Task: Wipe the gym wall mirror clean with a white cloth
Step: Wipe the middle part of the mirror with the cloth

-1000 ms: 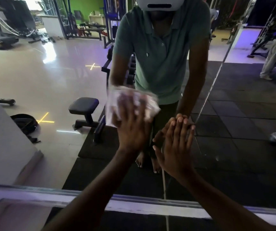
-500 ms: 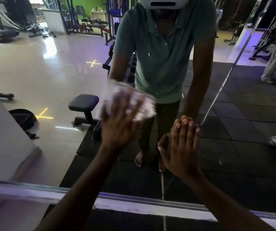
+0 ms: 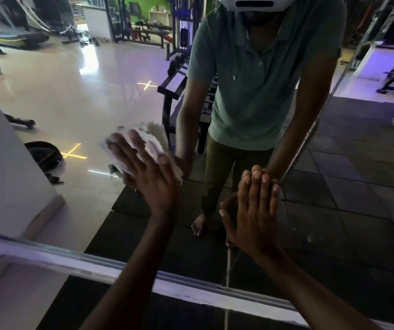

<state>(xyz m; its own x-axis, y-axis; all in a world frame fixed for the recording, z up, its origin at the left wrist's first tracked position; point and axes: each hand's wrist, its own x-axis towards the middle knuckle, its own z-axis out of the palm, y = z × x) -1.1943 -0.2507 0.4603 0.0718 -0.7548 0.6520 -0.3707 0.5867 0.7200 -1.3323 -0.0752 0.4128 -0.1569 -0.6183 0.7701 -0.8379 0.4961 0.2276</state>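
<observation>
A person's left hand point(image 3: 148, 177), fingers straight, presses a crumpled white cloth point(image 3: 143, 144) flat against the gym wall mirror point(image 3: 77, 96). The right hand point(image 3: 254, 210), also flat and empty, braces on the glass beside it (near a panel seam). Wiping looks mid-stroke; next likely calls for sweeping onto unwiped glass
</observation>
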